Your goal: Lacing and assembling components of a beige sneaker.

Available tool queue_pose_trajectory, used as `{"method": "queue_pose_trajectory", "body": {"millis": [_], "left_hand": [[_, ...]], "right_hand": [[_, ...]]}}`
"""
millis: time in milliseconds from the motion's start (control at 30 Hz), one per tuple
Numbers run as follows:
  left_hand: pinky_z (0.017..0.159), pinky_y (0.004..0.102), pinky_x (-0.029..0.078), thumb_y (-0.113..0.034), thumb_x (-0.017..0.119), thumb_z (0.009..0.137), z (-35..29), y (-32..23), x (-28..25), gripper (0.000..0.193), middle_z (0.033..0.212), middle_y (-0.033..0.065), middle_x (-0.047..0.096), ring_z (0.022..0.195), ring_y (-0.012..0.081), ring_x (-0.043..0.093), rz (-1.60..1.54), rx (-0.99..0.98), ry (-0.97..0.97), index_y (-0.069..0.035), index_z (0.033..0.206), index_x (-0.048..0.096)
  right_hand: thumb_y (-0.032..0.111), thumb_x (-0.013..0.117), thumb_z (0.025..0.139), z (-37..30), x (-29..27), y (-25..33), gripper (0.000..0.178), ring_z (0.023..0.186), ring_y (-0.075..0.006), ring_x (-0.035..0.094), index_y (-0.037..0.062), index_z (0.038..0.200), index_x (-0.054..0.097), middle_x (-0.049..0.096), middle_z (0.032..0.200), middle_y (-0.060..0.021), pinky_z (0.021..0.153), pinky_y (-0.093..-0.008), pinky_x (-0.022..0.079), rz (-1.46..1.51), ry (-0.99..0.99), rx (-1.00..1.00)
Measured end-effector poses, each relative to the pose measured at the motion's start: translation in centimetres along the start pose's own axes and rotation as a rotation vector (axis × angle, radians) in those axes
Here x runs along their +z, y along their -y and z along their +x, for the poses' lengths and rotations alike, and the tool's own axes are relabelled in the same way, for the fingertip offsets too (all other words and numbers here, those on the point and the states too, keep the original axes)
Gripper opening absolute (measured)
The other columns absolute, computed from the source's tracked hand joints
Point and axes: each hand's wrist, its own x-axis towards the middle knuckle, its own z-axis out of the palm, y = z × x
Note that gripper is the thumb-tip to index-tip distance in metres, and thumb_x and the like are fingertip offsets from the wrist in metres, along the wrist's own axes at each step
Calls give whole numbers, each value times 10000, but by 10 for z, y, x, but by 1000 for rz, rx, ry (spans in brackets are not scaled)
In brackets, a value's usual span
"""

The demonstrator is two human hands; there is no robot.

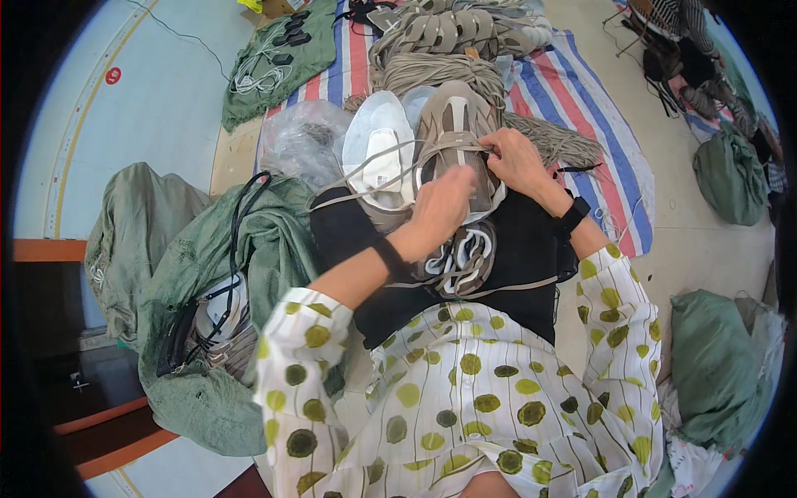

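Note:
A brown-and-beige shoe upper [458,112] lies over my lap, a flat shoelace [386,158] strung across it. My right hand [513,159] pinches that shoelace at the upper's right side. Over the lower part of the same upper is my left hand [444,207], its fingers curled and partly blurred; what they hold is hidden. Beside it on the left rests a pale upper [378,137] with its whitish lining facing up. Closer to my body sits another laced upper [469,253] on black cloth [519,249], with a loose lace trailing to each side.
Bundled laces [444,75] and stacked uppers [448,33] lie ahead on a striped sheet [618,158]. On my left, an opened green sack [207,398] holds shoe parts, near clear plastic [303,141]. Green sacks [718,365] stand on the right.

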Motion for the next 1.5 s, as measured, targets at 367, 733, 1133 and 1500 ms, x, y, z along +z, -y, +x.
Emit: {"method": "queue_pose_trajectory", "body": {"millis": [367,733,1133,1500], "left_hand": [[589,441,419,-215,592,776,52,-11,30,194,712,137,578,679,359,560,-462,-722,-431,-47,870,570],[568,389,418,-166,498,829,-62,-82,-43,144,664,175,526,634,360,540,-783,-346,9,-28,787,504],[534,345,492,-186,573,776,46,-4,19,169,736,117,601,670,239,631,244,-434,-215,-65,838,472],[543,428,467,-234,480,809,-11,-25,-7,219,654,169,593,584,340,581,-422,-122,142,-55,718,565]], "right_hand": [[83,565,683,-6,5,-7,286,922,-331,563,19,951,641,611,925,-177,791,-408,448,79,-22,58],[53,579,763,-113,-19,41,142,839,-285,586,23,900,599,605,890,-112,747,-363,467,101,120,-362],[39,543,681,-14,18,2,421,928,-344,531,-3,1100,536,563,992,-191,804,-398,429,-122,-64,19],[20,596,727,-74,-3,9,181,838,-324,560,5,906,577,575,883,-163,725,-372,467,163,-151,-220]]}}
